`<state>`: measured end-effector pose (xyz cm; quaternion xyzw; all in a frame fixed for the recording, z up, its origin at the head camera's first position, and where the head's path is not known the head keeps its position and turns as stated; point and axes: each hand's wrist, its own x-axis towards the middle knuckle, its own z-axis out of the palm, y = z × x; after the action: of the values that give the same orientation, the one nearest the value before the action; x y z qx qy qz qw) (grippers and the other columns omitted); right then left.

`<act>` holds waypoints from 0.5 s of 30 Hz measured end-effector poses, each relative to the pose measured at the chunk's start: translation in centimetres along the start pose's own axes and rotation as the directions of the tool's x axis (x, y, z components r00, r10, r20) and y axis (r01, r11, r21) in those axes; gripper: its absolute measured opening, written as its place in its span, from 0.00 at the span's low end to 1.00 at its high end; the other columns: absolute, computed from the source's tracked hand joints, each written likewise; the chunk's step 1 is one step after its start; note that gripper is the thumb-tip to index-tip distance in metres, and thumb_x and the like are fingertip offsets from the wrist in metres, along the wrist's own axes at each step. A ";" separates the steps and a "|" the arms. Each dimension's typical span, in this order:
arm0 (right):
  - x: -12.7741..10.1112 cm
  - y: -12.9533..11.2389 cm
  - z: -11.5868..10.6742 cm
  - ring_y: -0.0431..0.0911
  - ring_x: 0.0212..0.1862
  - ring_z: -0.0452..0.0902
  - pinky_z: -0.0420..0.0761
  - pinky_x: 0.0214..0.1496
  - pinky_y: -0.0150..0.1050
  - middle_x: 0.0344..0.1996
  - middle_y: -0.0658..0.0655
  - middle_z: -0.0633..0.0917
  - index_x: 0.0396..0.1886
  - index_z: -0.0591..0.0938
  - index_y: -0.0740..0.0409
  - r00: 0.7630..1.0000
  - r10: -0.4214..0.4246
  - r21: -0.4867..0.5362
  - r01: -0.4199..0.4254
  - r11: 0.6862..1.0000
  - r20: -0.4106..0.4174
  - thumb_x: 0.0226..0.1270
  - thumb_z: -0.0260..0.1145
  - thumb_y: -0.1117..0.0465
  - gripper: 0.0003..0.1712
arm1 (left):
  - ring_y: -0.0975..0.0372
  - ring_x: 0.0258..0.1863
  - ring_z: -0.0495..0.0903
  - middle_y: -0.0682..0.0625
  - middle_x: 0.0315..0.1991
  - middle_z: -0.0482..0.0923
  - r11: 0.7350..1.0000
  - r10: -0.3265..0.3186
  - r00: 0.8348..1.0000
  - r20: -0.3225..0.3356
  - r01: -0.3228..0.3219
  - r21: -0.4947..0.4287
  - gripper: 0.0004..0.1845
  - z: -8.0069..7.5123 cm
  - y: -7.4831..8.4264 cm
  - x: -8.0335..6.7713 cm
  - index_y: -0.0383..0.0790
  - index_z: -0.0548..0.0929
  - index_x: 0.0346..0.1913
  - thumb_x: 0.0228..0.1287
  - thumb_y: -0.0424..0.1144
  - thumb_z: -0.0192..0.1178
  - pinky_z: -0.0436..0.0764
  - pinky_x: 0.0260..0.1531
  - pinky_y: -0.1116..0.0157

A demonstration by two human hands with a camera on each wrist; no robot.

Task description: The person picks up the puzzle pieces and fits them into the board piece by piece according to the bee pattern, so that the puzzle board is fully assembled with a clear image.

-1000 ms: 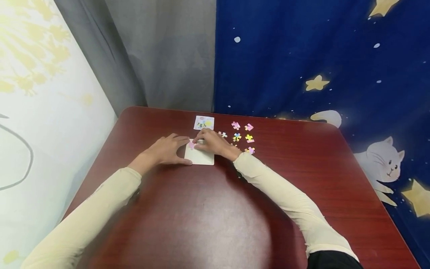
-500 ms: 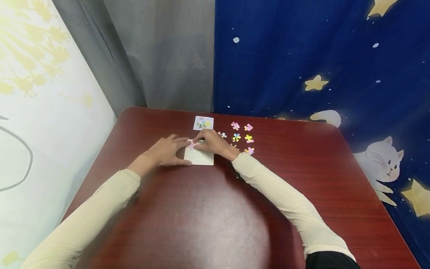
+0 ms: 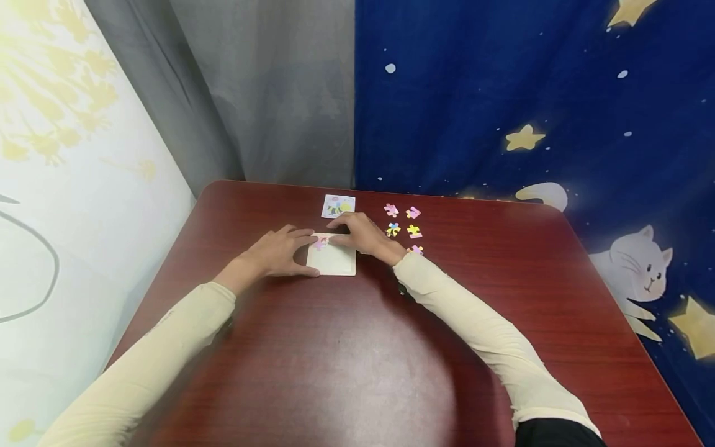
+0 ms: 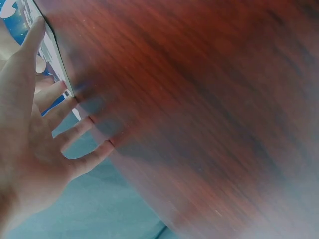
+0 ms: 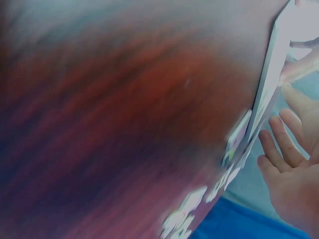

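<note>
Cream-white, the square puzzle tray [image 3: 332,260] lay flat on the dark red surface [image 3: 346,366], near the middle of its far half and well in from every edge. The left hand [image 3: 277,249] rested against the tray's left edge with its fingers straight and its thumb along the near left corner, a hold judged to keep the tray from sliding. The left wrist view showed the same fingers spread and relaxed, closing on nothing. One pink puzzle piece [image 3: 319,243] sat in the tray's far left corner. The right hand [image 3: 364,233] lay over the tray's far right corner, fingers extended toward the pink piece; whether they pressed it could not be told. The right wrist view showed relaxed fingers beside the tray edge, gripping nothing. A picture card [image 3: 337,205] lay just beyond the tray toward the far edge, probably placed as a reference. Loose puzzle pieces [image 3: 406,221] were spread to the right of the right hand, within its reach.
</note>
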<state>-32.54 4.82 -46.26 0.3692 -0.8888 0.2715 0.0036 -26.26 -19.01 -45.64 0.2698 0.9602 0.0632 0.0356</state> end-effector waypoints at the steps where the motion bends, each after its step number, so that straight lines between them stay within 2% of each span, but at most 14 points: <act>1: -0.1 0.2 -0.3 0.42 0.53 0.77 0.73 0.57 0.35 0.48 0.52 0.84 0.51 0.84 0.56 1.000 0.009 -0.006 -0.009 1.000 -0.001 0.61 0.70 0.55 0.19 | 0.52 0.66 0.62 0.53 0.69 0.64 1.000 -0.001 1.000 -0.001 0.001 -0.001 0.52 0.0 0.0 0.0 0.54 0.69 0.69 0.42 0.80 0.56 0.70 0.54 0.43; 5: -0.7 1.1 -1.3 0.42 0.52 0.78 0.74 0.57 0.36 0.49 0.52 0.84 0.51 0.84 0.57 0.999 0.049 -0.013 -0.050 0.999 -0.017 0.61 0.70 0.54 0.20 | 0.52 0.66 0.62 0.52 0.69 0.65 1.000 -0.001 1.000 -0.004 0.001 -0.007 0.52 0.0 0.1 -0.1 0.55 0.68 0.69 0.42 0.80 0.56 0.70 0.54 0.44; 12: -1.7 2.9 -2.4 0.48 0.43 0.79 0.77 0.48 0.38 0.45 0.55 0.85 0.49 0.84 0.59 0.994 0.084 0.024 -0.083 0.996 -0.075 0.59 0.72 0.56 0.20 | 0.52 0.66 0.62 0.51 0.69 0.64 1.000 -0.007 1.000 0.003 0.007 -0.010 0.52 -0.2 0.1 -0.2 0.54 0.68 0.69 0.41 0.80 0.56 0.69 0.55 0.44; 15: -2.0 3.7 -3.0 0.47 0.46 0.80 0.75 0.52 0.39 0.45 0.55 0.85 0.49 0.84 0.60 0.992 0.090 0.016 -0.089 0.996 -0.093 0.59 0.72 0.56 0.20 | 0.52 0.65 0.62 0.51 0.69 0.65 1.000 -0.005 1.000 0.000 0.005 -0.007 0.53 -0.2 0.1 -0.2 0.54 0.68 0.69 0.41 0.80 0.56 0.70 0.55 0.44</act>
<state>-34.09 9.70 -45.88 0.3158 -0.9018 0.2934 0.0308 -26.07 -19.04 -45.44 0.2674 0.9606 0.0663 0.0366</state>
